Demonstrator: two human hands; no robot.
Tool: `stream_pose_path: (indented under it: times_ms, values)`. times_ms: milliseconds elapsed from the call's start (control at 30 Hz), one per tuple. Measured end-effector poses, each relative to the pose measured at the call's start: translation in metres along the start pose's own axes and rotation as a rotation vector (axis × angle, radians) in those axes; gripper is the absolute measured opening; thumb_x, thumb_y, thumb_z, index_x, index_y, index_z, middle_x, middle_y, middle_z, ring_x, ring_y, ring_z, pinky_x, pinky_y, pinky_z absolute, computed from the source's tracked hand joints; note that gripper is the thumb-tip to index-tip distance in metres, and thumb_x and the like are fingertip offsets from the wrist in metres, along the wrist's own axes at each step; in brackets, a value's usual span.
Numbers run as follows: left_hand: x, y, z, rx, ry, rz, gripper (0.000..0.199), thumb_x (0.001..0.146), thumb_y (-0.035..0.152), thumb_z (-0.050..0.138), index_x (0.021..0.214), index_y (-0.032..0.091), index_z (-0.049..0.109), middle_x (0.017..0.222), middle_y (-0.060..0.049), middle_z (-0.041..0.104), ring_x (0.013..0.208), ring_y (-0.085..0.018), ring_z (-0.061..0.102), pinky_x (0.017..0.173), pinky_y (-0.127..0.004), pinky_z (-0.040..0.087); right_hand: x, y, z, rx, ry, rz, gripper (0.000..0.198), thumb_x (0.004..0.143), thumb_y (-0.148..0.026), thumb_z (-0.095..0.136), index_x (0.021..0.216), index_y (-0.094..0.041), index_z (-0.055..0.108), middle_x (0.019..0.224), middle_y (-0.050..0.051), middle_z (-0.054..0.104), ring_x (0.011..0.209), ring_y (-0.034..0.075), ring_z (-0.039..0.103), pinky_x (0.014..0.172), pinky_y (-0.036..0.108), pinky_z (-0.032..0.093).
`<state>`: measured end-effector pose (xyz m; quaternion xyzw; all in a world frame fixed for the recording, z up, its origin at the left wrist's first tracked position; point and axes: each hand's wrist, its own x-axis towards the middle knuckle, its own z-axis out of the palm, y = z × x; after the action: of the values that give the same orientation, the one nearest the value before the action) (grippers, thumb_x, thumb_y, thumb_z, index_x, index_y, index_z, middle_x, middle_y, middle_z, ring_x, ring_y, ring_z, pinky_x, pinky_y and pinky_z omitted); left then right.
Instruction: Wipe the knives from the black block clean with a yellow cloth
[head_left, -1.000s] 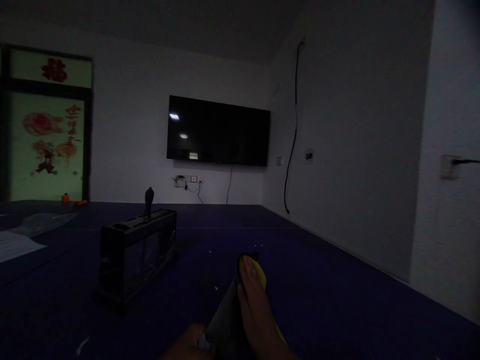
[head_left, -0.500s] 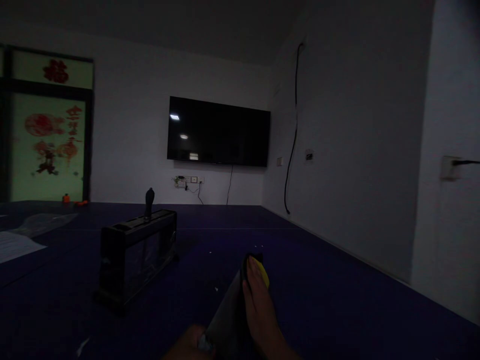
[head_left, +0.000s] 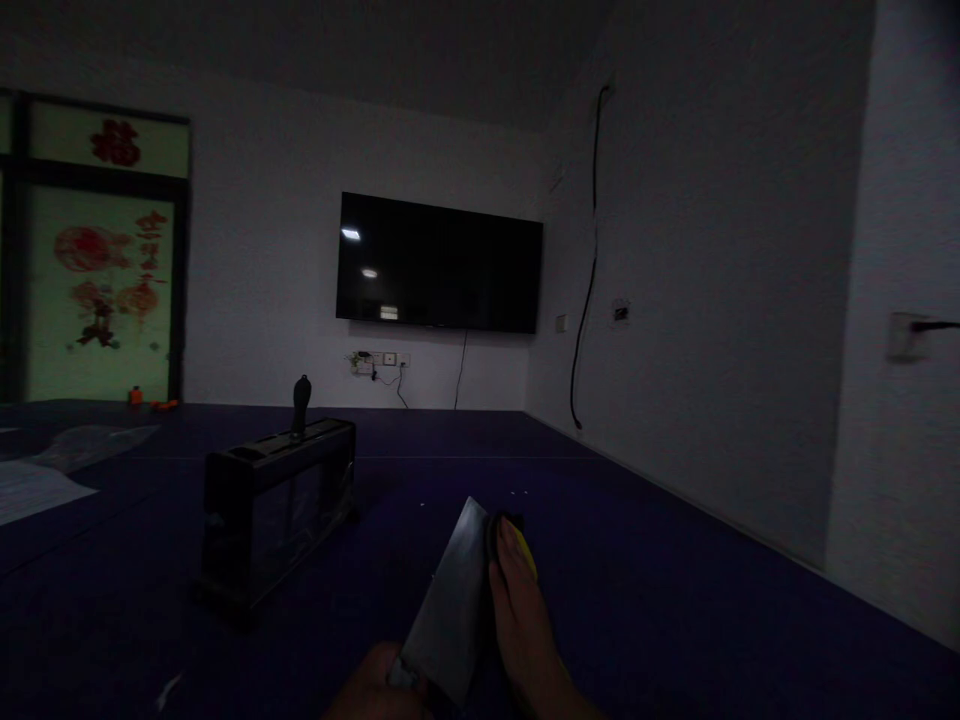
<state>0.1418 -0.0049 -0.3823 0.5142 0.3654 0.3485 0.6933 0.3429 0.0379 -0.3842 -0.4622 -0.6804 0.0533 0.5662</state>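
Observation:
At the bottom of the head view, my left hand [head_left: 379,685] is closed round the handle end of a kitchen cleaver [head_left: 448,598]. Its broad grey blade slants up and away from me. Just right of the blade, my right hand [head_left: 523,625] is wrapped along a black-and-yellow knife sharpener [head_left: 528,556], most of it hidden under the fingers. The blade lies close beside the sharpener's dark round side; whether they touch I cannot tell. Further left stands a black knife block [head_left: 281,515] with see-through sides, one dark handle [head_left: 301,400] sticking up from its top.
Everything stands on a dark blue tabletop [head_left: 637,600] with a few white scraps. Paper [head_left: 41,492] and clear plastic film [head_left: 97,445] lie at the left, small orange items [head_left: 136,396] at the far edge. A wall runs along the right; a television [head_left: 439,265] hangs ahead.
The cleaver's blade has shifted left, out from behind the sharpener, and turned so its broad face shows. My right hand and the sharpener stay nearly where they were.

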Motion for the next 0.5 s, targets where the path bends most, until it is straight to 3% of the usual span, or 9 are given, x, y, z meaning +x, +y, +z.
stream_pose_path:
  times_ms: [267, 400, 500]
  values:
    - [-0.015, 0.011, 0.006, -0.009, 0.098, 0.029, 0.017, 0.054, 0.006, 0.066, 0.061, 0.015, 0.054, 0.052, 0.005, 0.051, 0.049, -0.007, 0.045, 0.048, -0.018, 0.032, -0.002, -0.008, -0.005, 0.047, -0.141, 0.064, 0.051, 0.095, -0.035, 0.028, 0.143, -0.02, 0.023, 0.15, 0.004, 0.019, 0.137, 0.02, 0.015, 0.112, 0.048, 0.015]
    - [-0.014, 0.007, 0.005, -0.069, 0.147, 0.068, 0.016, 0.056, 0.01, 0.066, 0.063, 0.016, 0.054, 0.05, 0.006, 0.051, 0.047, -0.008, 0.046, 0.048, -0.018, 0.034, -0.004, -0.012, -0.006, 0.041, -0.241, 0.042, 0.048, 0.095, -0.031, 0.028, 0.142, -0.02, 0.028, 0.149, 0.003, 0.022, 0.136, 0.02, 0.019, 0.112, 0.045, 0.018]
    - [-0.008, -0.001, -0.001, -0.099, 0.144, 0.096, 0.014, 0.056, 0.014, 0.067, 0.061, 0.016, 0.054, 0.047, 0.006, 0.05, 0.045, -0.008, 0.046, 0.046, -0.018, 0.032, -0.006, -0.016, -0.008, -0.001, -0.296, -0.05, 0.046, 0.094, -0.025, 0.031, 0.14, -0.021, 0.033, 0.146, 0.003, 0.029, 0.134, 0.019, 0.026, 0.111, 0.042, 0.023]
